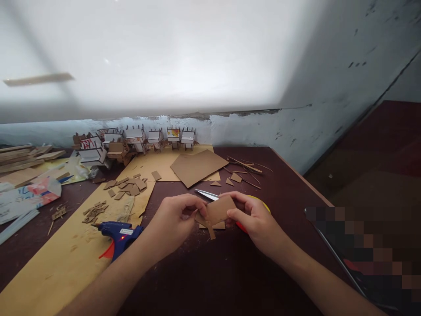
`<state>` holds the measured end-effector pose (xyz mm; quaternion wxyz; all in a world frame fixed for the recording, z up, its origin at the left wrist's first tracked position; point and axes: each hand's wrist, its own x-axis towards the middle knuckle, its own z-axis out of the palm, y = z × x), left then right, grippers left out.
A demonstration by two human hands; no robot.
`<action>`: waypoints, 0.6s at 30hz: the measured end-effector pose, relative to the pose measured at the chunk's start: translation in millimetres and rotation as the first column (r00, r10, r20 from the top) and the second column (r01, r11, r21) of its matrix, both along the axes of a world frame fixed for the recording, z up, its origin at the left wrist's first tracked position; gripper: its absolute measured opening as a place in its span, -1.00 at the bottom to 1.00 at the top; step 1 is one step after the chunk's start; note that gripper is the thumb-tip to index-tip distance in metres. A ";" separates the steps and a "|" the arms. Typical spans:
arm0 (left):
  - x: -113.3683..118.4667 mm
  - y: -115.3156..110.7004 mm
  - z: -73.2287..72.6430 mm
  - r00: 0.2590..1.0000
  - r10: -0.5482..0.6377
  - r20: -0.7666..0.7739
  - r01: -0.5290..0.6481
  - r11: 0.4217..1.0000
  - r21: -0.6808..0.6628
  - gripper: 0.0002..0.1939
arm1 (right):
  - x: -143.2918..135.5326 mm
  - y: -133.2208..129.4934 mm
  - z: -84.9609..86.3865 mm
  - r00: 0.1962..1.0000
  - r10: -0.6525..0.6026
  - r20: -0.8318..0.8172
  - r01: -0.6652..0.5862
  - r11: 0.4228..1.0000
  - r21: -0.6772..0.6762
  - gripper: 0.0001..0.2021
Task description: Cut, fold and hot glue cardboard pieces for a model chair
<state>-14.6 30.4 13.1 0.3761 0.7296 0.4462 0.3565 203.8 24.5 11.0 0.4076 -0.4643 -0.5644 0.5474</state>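
A small brown cardboard piece (pixel 221 210) is held above the table, between my two hands. My left hand (pixel 179 221) is closed in a pinch at its left edge, where smaller cardboard parts meet it and a narrow strip hangs down. My right hand (pixel 255 217) grips the right edge between thumb and fingers. Behind the hands lie scissors (pixel 206 194), blades pointing left; their handle is mostly hidden by my right hand. To the left of my left forearm rests a blue glue gun (pixel 123 231) with an orange-red trigger and a lit red light.
Small cardboard cuttings (pixel 131 186) are scattered on yellow board (pixel 75 245). A larger cardboard sheet (pixel 199 166) and thin offcut strips (pixel 246 164) lie farther back. Several miniature cardboard chairs (pixel 134 136) line the wall. Wood strips (pixel 19 160) and glue sticks (pixel 18 226) are at left.
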 end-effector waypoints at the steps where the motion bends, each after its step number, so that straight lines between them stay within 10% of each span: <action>1: -3.5 0.6 1.0 0.999 -0.026 -0.042 0.025 0.999 -0.029 -0.77 | -0.4 0.1 -4.0 1.000 0.021 -0.004 -0.021 0.999 -0.036 -0.67; 8: -25.3 4.4 12.4 0.911 -0.198 -0.363 0.162 0.979 -0.128 -0.67 | -12.1 -8.5 -21.9 0.971 0.205 0.120 -0.181 0.965 -0.188 -0.62; 14: -24.9 2.2 12.8 0.843 -0.155 -0.515 0.146 0.988 -0.059 -0.67 | -11.8 -13.4 -14.8 0.798 -0.051 0.601 -0.173 0.935 0.309 -0.85; 18: -25.6 1.2 9.7 0.831 -0.179 -0.527 0.187 0.982 -0.038 -0.68 | -8.1 -9.4 -20.0 0.731 -0.057 0.680 -0.259 0.899 0.354 -0.75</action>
